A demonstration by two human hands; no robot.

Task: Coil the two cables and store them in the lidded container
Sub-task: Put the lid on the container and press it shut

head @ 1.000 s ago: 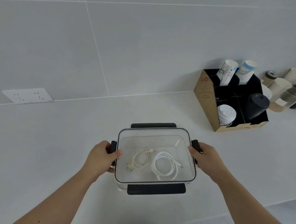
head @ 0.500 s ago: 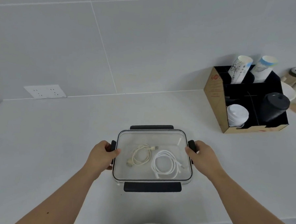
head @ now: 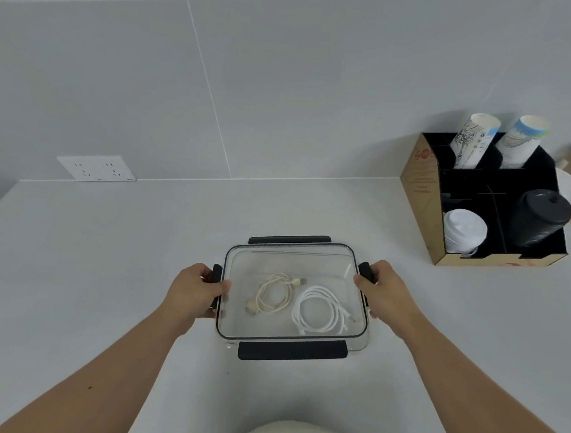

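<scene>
A clear rectangular container [head: 293, 256] with a see-through lid and black clips sits on the white counter in front of me. Inside lie two coiled cables: a cream cable [head: 271, 294] on the left and a white cable [head: 322, 311] on the right. My left hand [head: 192, 289] grips the container's left side over the black side clip, thumb on the lid's edge. My right hand [head: 386, 292] grips the right side the same way, fingers around the right clip. The front clip [head: 292, 349] and back clip [head: 289, 239] lie flat.
A cardboard cup holder [head: 420, 197] with paper cups, a white lidded cup and a black lidded cup stands at the back right. More cups sit at the right edge. A wall socket [head: 96, 167] is at the back left. The counter's front edge lies near my body.
The camera view shifted, so the container and cup holder sit differently in frame. Both hands stay on the container's sides; my right hand's grip on the right clip shifted slightly.
</scene>
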